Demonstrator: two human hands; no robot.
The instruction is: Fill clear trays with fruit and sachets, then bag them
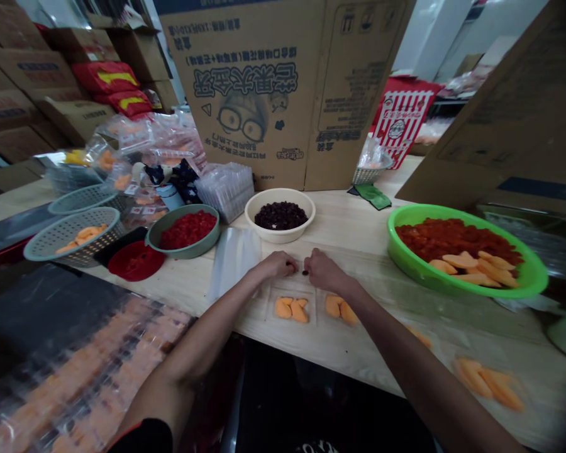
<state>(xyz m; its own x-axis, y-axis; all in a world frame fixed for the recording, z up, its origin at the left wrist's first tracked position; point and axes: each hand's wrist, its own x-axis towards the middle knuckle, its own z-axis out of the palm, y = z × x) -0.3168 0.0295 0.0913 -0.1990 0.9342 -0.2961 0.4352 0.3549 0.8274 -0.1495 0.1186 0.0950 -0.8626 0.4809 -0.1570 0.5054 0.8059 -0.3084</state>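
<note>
My left hand (280, 265) is closed, its fingers curled in over the table just in front of the cream bowl of dark berry-like pieces (280, 216). What it holds, if anything, is hidden. Close beside it, my right hand (322, 269) is closed too, with a small dark piece (305, 273) showing at its fingertips. Below the hands, a clear plastic tray (272, 313) holds orange pieces (291, 309). Another pair of orange pieces (337, 307) lies partly behind my right forearm. More orange pieces (490, 382) sit in clear packaging further right.
A green basin (540, 280) with red and orange pieces stands right. On the left are a grey-green bowl of red pieces (188, 229), a red dish (136, 261), a basket (78, 242) and clear sheets (233, 261). A tall cardboard box (283, 94) rises behind.
</note>
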